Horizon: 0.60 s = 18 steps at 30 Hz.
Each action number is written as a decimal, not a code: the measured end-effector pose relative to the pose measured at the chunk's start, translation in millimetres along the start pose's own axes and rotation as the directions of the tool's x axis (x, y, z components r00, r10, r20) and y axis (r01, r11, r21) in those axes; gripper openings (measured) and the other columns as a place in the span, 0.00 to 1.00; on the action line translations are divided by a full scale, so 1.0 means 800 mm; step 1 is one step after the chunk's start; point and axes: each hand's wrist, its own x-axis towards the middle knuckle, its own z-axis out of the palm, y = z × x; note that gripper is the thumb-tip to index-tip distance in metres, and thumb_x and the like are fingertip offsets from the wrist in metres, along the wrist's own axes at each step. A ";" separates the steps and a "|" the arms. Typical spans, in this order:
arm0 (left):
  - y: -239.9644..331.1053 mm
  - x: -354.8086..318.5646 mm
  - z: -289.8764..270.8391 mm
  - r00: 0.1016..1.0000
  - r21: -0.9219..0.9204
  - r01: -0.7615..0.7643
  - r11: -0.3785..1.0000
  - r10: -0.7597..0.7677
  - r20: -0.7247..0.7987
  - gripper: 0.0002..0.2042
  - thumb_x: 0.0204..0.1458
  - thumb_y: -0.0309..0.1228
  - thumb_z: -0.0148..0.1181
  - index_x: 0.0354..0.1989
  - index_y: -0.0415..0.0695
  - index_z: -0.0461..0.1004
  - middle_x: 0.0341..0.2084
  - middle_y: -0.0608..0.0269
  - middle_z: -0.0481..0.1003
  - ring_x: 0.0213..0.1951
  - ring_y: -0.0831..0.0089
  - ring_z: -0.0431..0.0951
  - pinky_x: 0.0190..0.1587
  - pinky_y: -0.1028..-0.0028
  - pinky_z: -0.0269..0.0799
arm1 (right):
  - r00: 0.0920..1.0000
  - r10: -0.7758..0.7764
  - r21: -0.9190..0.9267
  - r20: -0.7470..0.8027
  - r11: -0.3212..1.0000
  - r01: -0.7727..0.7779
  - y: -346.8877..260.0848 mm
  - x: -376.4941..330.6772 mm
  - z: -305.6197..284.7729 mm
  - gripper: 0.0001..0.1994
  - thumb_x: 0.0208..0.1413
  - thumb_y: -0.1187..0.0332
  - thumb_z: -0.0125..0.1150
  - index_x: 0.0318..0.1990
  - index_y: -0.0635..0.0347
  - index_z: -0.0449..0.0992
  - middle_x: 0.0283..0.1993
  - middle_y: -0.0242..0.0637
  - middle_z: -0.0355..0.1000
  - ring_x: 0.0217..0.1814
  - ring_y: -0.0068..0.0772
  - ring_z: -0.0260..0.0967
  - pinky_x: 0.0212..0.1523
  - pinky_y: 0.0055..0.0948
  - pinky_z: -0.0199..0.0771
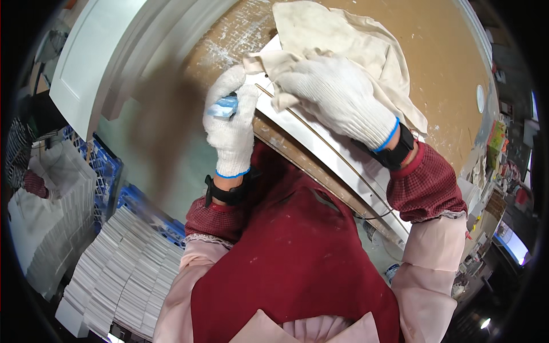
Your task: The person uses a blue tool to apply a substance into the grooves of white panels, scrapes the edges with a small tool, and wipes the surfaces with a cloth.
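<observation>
White knit gloves with blue cuffs cover both my hands. My left hand (pixel 233 128) is closed around a small blue-and-white object (pixel 224 107) whose kind I cannot make out. Its fingertips are at the left end of a cream cloth (pixel 337 31). Bunched cloth is under the fingers of my right hand (pixel 343 97), which grips it over a long white panel (pixel 343 166). A thin brown line runs along the panel, which lies slanted at the edge of a brown worktable (pixel 440 51). The rest of the cloth spreads beyond my right hand.
White door-like panels (pixel 91 63) stand at the upper left. Stacked white strips (pixel 123 274) sit lower left, beside blue plastic crates (pixel 106 177). Another person's sleeve (pixel 35 183) shows at the far left. A lit screen (pixel 512 243) stands at the far right.
</observation>
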 end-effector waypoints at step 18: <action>0.003 0.001 -0.006 0.996 0.125 0.089 0.988 -0.091 0.011 0.13 0.55 0.23 0.62 0.49 0.35 0.74 0.47 0.56 0.76 0.49 0.71 0.75 0.55 0.72 0.70 | 0.994 0.039 0.095 -0.101 0.995 -0.030 0.004 -0.030 0.006 0.12 0.49 0.64 0.63 0.43 0.48 0.78 0.35 0.35 0.74 0.38 0.44 0.71 0.41 0.39 0.71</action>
